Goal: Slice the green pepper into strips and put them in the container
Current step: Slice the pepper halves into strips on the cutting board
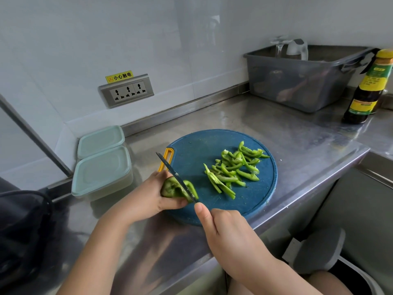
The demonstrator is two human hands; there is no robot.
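A round blue cutting board (197,150) with a yellow handle lies on the steel counter. My left hand (148,194) grips a piece of green pepper (173,189) at the board's near left edge. My right hand (225,231) holds a dark knife (176,177) whose blade lies across the pepper piece, tip pointing away to the left. Several cut green pepper strips (232,169) are piled on the right half of the board. Two lidded pale-green containers stand left of the board, one nearer (102,173) and one farther back (101,140).
A grey plastic tub (297,81) holding glassware stands at the back right, with a dark sauce bottle (365,88) beside it. A wall socket strip (126,91) sits behind. The counter's front edge runs diagonally; a sink basin (374,167) drops off at right. A dark bag (21,231) lies at left.
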